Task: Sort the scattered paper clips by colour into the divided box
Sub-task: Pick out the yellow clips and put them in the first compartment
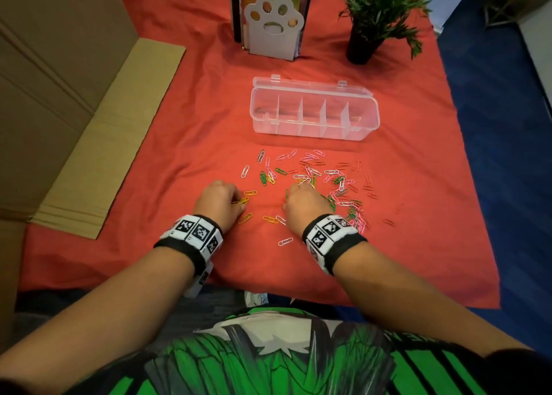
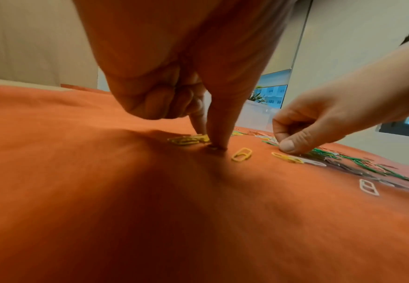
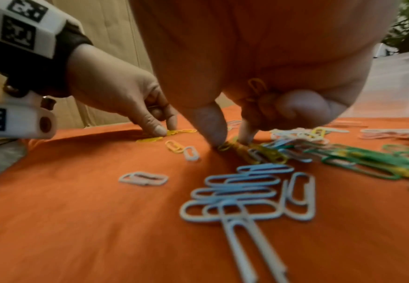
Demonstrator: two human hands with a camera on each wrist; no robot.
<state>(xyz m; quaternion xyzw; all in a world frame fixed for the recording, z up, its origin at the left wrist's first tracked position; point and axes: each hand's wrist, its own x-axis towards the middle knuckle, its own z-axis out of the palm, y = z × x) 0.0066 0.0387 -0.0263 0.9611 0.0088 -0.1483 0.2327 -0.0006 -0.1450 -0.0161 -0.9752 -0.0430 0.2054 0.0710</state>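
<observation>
Paper clips [image 1: 310, 173] in pink, green, yellow, white and red lie scattered on the red cloth in front of the clear divided box [image 1: 310, 131], whose lid is open and whose compartments look empty. My left hand [image 1: 236, 199] pinches down with thumb and forefinger at a small bunch of yellow clips [image 2: 188, 140] on the cloth. My right hand [image 1: 301, 185] keeps a few yellow clips [image 3: 256, 86] tucked under its curled fingers, while its thumb and forefinger pinch another yellow clip [image 3: 230, 145] at the near edge of the pile. Loose yellow clips [image 1: 270, 219] lie between the hands.
A paw-shaped white bookend [image 1: 273, 24] and a potted plant [image 1: 376, 12] stand behind the box. Cardboard sheets [image 1: 98, 143] lie along the cloth's left side. Blue floor [image 1: 501, 143] borders the cloth on the right. A single white clip [image 1: 285, 241] lies near my right wrist.
</observation>
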